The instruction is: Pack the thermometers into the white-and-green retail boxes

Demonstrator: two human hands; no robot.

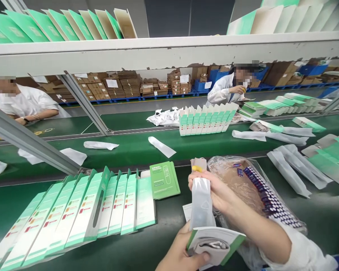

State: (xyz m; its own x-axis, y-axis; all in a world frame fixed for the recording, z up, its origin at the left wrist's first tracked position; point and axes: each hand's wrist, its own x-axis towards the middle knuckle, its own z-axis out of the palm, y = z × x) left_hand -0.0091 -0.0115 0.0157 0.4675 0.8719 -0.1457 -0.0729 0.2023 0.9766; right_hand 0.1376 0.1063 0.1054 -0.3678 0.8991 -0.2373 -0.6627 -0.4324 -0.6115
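From here I see the left hand (183, 251) clamped round a folded green-and-white paper booklet (217, 232), the right hand (219, 188) pinching a frosted white plastic sleeve (202, 205), both left of the clear plastic bag (235, 186) of cylindrical batteries (267, 195)

The dark tabletop (169, 222) carries cartons (84, 212) at lower left, booklets (164, 182) near the centre, and a bag of batteries (243, 180) and pouches (289, 173) at right. More pouches (101, 145) and cartons (205, 122) sit on the green belt (132, 153) across the middle; the shelf (130, 56) along the top bears boxes (53, 26).
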